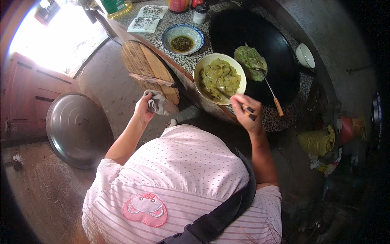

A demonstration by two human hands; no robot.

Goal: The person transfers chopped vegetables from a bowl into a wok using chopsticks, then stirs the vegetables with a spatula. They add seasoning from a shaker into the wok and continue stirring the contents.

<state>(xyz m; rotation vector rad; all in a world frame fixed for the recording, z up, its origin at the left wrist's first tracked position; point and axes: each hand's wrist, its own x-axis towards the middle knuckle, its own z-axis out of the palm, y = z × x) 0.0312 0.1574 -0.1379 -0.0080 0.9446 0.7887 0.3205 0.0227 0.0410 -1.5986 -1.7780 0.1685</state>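
Observation:
My right hand (pixel 247 113) grips a pair of chopsticks (pixel 249 116), whose dark, light-banded ends stick out past my fingers. Their other ends reach down into a cream bowl (pixel 198 90) full of cooked pale green vegetable pieces (pixel 221 76). The bowl stands on the speckled counter against the rim of a black wok (pixel 277 55). In the wok lies a green, pancake-like piece of food (pixel 248 59), with the head of a wooden-handled spatula (pixel 276 105) resting on its edge. My left hand (pixel 143 107) holds a crumpled grey cloth (pixel 157 103) away from the counter.
A blue-rimmed bowl of dark sauce (pixel 198 34), a lidded seasoning jar (pixel 200 16) and an oil bottle (pixel 117 7) stand on the counter (pixel 189 61). A wooden lid (pixel 137 56) leans beside it. A metal lid (pixel 79 125) is at left, a white bowl (pixel 304 55) at right.

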